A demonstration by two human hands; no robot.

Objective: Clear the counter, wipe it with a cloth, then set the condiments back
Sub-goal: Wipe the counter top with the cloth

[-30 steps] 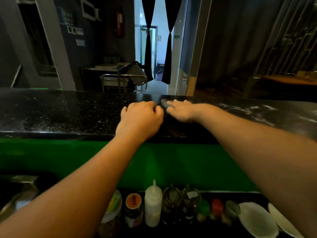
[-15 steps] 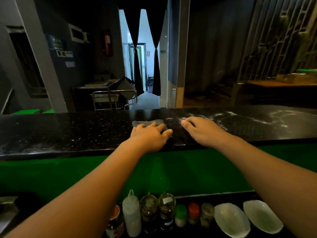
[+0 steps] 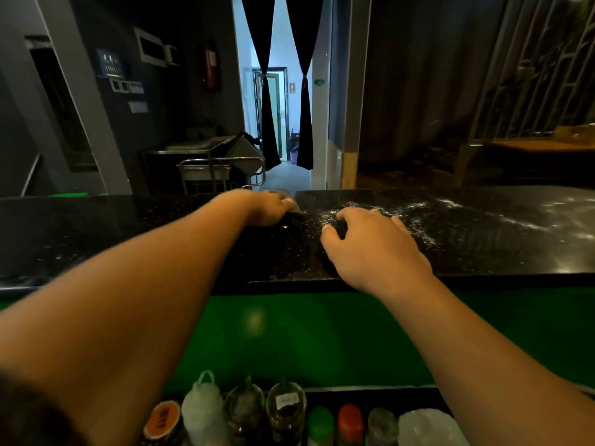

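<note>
Black speckled counter (image 3: 161, 239) spans the view, with white smears (image 3: 421, 210) streaking from its middle toward 3 o'clock. By my reading, the wipe should carry that way in overlapping, flat-pressed passes. The right hand (image 3: 376, 249) rests on the stone, fingers arched, grasping nothing. At its 10 o'clock the left hand (image 3: 265, 209) clutches the cloth (image 3: 294, 208), a small grey crumpled wad at the far edge. Condiments (image 3: 283, 413) stand at 6 o'clock, below.

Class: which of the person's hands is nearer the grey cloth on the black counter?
Left. The left hand holds the grey cloth near the far edge of the counter; the right hand rests apart, to the cloth's right and nearer the person.
</note>
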